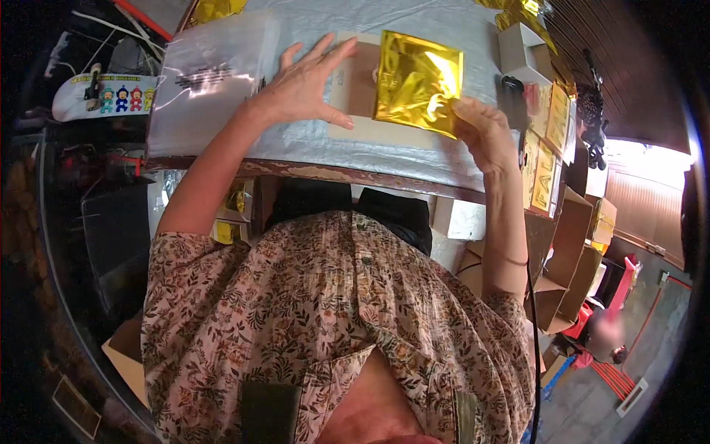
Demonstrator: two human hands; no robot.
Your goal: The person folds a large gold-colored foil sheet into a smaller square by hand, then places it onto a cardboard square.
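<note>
My right hand point(484, 129) pinches the lower right corner of a shiny gold foil packet point(418, 81). The packet is upright over a flat tan cardboard piece point(355, 129) on the covered table point(303, 152). Left of the packet, my left hand point(307, 85) hovers over or rests on the cardboard's left edge, fingers spread, with nothing in it. Clear plastic sleeves point(203, 89) lie on the table to the left of that hand.
An open white box point(523, 52) and a black object point(512, 96) stand at the table's right. Yellow-labelled boxes point(543, 170) are stacked beyond. A skateboard deck point(103, 96) is at the left. A person point(606, 333) is at the far lower right.
</note>
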